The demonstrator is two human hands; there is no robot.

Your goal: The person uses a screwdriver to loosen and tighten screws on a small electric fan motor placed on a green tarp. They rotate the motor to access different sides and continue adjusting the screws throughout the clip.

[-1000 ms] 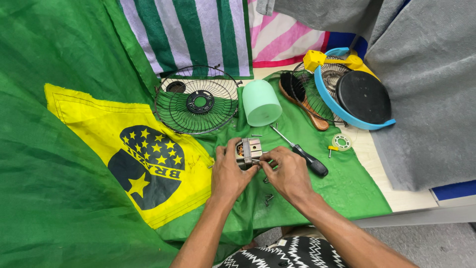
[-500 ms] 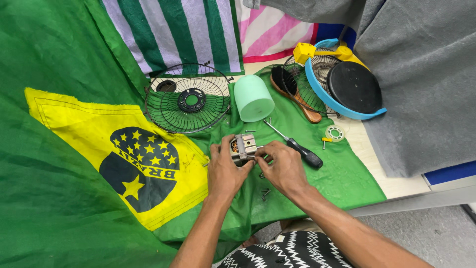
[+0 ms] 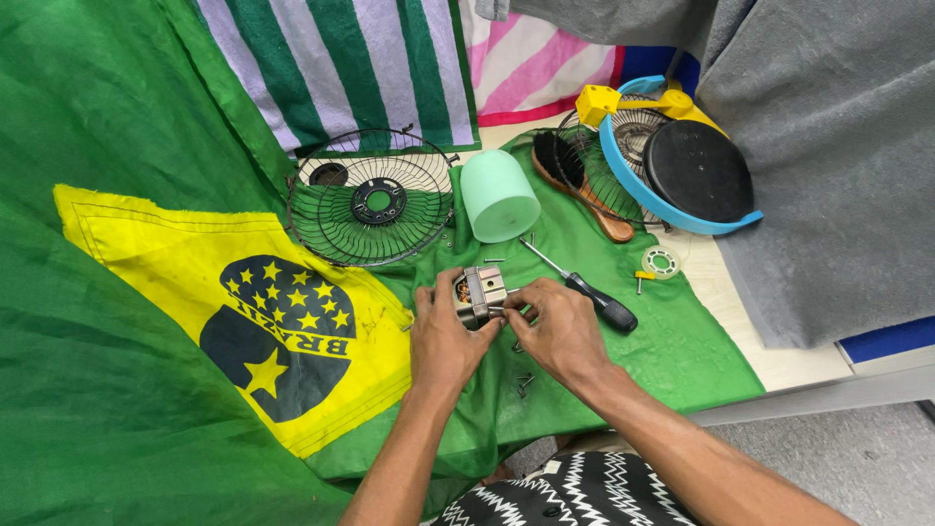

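Two hands [image 3: 502,336] around upright motor [image 3: 479,295]

motor [image 3: 479,294] turned in the hands, right fingertips [image 3: 514,308] now pinching its side

Small motor [image 3: 479,295]: bare metal, dull silver, coppery windings showing at the left. Green flag cloth [image 3: 117,409]: thin woven fabric, creased, slight sheen. Wire fan guard [image 3: 370,209]: dark metal, thin rods. Mint cup [image 3: 499,197]: smooth matt plastic. Screwdriver [image 3: 579,285]: shiny metal shaft, black matt handle. Brush [image 3: 582,185]: glossy wood. Grey blanket [image 3: 828,166] far right: fuzzy felt-like cloth.
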